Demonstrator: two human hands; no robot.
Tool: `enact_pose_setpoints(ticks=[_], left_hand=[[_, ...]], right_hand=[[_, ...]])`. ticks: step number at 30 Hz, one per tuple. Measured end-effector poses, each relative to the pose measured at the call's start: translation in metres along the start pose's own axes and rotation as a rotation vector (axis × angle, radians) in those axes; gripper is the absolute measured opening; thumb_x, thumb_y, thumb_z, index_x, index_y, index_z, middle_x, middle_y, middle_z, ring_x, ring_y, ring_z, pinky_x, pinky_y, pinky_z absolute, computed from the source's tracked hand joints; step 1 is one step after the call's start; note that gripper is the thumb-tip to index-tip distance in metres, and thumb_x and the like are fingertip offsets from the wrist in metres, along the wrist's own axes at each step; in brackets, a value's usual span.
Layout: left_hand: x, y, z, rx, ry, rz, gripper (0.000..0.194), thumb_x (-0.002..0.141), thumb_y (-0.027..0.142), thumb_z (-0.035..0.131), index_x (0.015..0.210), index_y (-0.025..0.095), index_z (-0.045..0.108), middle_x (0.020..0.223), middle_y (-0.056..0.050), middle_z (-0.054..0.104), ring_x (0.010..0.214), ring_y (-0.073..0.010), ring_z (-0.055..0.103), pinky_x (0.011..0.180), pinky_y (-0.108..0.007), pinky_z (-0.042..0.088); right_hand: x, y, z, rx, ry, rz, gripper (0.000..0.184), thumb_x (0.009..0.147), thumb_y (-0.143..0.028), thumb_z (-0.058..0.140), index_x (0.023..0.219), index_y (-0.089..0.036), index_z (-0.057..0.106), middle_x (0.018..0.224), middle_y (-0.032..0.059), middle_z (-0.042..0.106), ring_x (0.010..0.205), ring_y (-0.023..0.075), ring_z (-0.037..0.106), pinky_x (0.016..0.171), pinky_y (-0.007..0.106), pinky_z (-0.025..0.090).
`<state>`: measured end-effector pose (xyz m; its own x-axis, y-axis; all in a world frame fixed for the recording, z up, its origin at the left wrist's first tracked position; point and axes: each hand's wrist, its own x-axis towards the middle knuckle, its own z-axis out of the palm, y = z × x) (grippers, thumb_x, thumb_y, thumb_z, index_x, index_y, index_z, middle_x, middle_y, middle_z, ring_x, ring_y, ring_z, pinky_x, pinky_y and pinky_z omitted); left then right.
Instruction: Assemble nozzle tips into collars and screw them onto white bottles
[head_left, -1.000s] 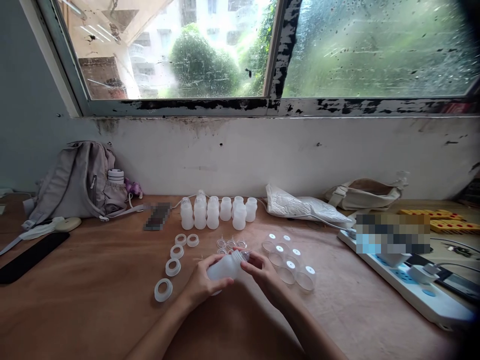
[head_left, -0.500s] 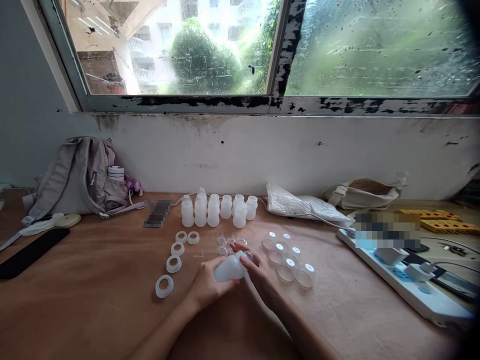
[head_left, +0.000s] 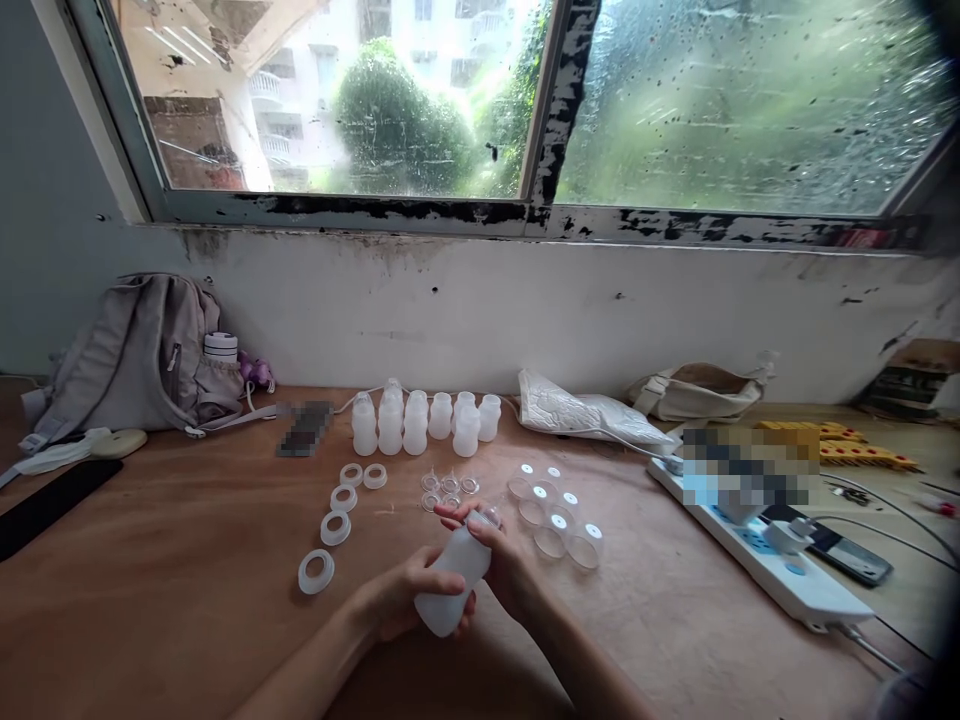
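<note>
A frosted white baby bottle (head_left: 450,580) is tilted between my two hands over the front of the table, its top pointing away and to the right. My left hand (head_left: 409,590) wraps round the lower body, thumb along the near side. At the neck, my right hand (head_left: 504,560) closes round the collar, where a clear nipple (head_left: 491,515) pokes out. Just beyond lie several clear nipples (head_left: 450,485). White collar rings (head_left: 335,527) form a column to the left. Clear round caps (head_left: 550,540) with white dots lie to the right.
Several frosted bottles (head_left: 415,425) stand in a group at the back. A white plastic packet (head_left: 585,415) lies beside them. At the right is a power strip (head_left: 795,570) with cables; a grey backpack (head_left: 142,360) leans at the far left.
The bottle has tipped more upright and come nearer to me, its base now lower. My left hand has shifted down with it, while my right hand stays at the neck. The view has turned slightly.
</note>
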<state>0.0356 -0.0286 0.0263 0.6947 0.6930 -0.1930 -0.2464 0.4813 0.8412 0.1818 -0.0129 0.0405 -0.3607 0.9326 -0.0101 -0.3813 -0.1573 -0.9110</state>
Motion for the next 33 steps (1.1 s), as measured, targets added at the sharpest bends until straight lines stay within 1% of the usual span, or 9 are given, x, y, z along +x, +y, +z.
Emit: enact_pose_setpoints(ticks=[5,8,13,16,20,23,27,30,33], left_hand=[[0.004,0.001,0.007,0.395,0.228,0.167,0.027,0.061,0.024,0.062,0.084,0.012,0.055,0.066,0.0,0.054,0.058,-0.0104,0.048,0.051,-0.021,0.034],[0.006,-0.001,0.007,0.655,0.362,0.273,0.029,0.06,0.024,0.063,0.086,0.013,0.056,0.071,0.0,0.056,0.062,-0.0121,0.049,0.053,-0.021,0.035],[0.003,-0.002,0.007,0.917,0.508,0.408,0.038,0.066,0.03,0.059,0.101,0.016,0.052,0.083,-0.003,0.06,0.069,-0.0159,0.055,0.059,-0.024,0.041],[0.004,-0.001,0.002,1.009,0.562,0.465,0.038,0.069,0.032,0.057,0.103,0.017,0.051,0.087,-0.005,0.061,0.074,-0.0178,0.057,0.063,-0.026,0.043],[0.005,0.003,-0.01,1.064,0.626,0.515,0.044,0.068,0.038,0.058,0.106,0.019,0.048,0.094,-0.006,0.061,0.083,-0.0206,0.057,0.072,-0.03,0.043],[0.005,0.005,-0.014,1.038,0.674,0.527,0.043,0.071,0.041,0.054,0.108,0.02,0.046,0.096,-0.005,0.06,0.083,-0.0196,0.057,0.071,-0.029,0.043],[0.004,0.005,-0.013,1.027,0.688,0.524,0.038,0.074,0.042,0.051,0.104,0.02,0.048,0.092,-0.004,0.061,0.079,-0.0182,0.058,0.068,-0.027,0.043],[0.005,0.004,-0.015,1.057,0.697,0.559,0.037,0.072,0.041,0.053,0.102,0.02,0.052,0.095,-0.006,0.059,0.086,-0.0199,0.056,0.075,-0.029,0.042],[0.007,0.003,-0.02,1.067,0.697,0.57,0.038,0.069,0.041,0.056,0.1,0.019,0.056,0.096,-0.007,0.059,0.088,-0.0215,0.055,0.079,-0.032,0.041]], right_hand=[[0.006,0.007,0.003,-0.097,0.137,-0.148,0.016,0.068,-0.033,0.06,0.072,-0.019,0.053,0.086,0.0065,0.065,0.096,0.0245,0.053,0.074,0.031,0.041],[0.011,0.012,0.004,-0.118,0.178,-0.188,0.017,0.067,-0.033,0.061,0.072,-0.018,0.053,0.081,0.0051,0.065,0.091,0.0234,0.055,0.072,0.03,0.041],[0.015,0.012,0.008,-0.15,0.161,-0.19,0.019,0.067,-0.035,0.062,0.072,-0.018,0.053,0.082,0.0044,0.064,0.081,0.0207,0.057,0.068,0.029,0.042],[0.016,0.006,0.007,-0.256,0.14,-0.187,0.024,0.069,-0.038,0.06,0.082,-0.019,0.054,0.085,0.0041,0.063,0.082,0.0201,0.057,0.069,0.03,0.042],[0.013,-0.015,-0.014,-0.685,0.233,-0.274,0.034,0.07,-0.042,0.058,0.096,-0.021,0.052,0.09,0.0052,0.061,0.082,0.0201,0.055,0.07,0.032,0.041],[0.004,-0.035,-0.044,-1.203,0.369,-0.345,0.022,0.072,-0.042,0.053,0.075,-0.021,0.058,0.084,0.0062,0.061,0.083,0.0224,0.053,0.074,0.037,0.036],[-0.012,-0.046,-0.083,-1.719,0.568,-0.209,0.021,0.072,-0.04,0.052,0.071,-0.021,0.061,0.082,0.008,0.062,0.088,0.0295,0.049,0.073,0.044,0.029],[-0.02,-0.04,-0.095,-1.834,0.536,-0.125,0.024,0.072,-0.043,0.05,0.073,-0.021,0.062,0.084,0.0091,0.062,0.087,0.0302,0.048,0.071,0.044,0.028],[-0.022,-0.032,-0.093,-1.744,0.471,-0.179,0.024,0.073,-0.044,0.049,0.075,-0.024,0.062,0.084,0.0069,0.063,0.087,0.0291,0.049,0.073,0.044,0.028]])
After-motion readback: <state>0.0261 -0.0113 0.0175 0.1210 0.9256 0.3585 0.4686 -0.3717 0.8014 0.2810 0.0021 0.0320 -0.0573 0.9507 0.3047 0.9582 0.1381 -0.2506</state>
